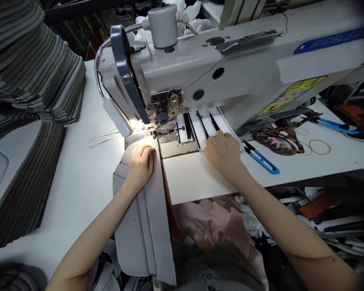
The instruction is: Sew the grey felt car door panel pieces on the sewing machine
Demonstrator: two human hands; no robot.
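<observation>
A grey padded fabric panel (145, 226) with stitched seams lies at the sewing machine's needle area and hangs over the table's front edge. My left hand (139, 163) presses on its top end, fingers bent and together, just in front of the presser foot (154, 133). Several white strips (197, 125) with black edges lie under the machine arm, right of the needle. At their near end is my right hand (223, 151), closed with its fingers curled down onto a white strip; the fingertips are hidden.
Tall stacks of grey panels (33, 76) stand on the left of the white table (79, 178). The sewing machine (200, 76) spans the back. Blue thread snips (262, 159), a brown hair clip (277, 140) and a yellow ring (320, 146) lie on the right. Scraps (336, 226) sit below.
</observation>
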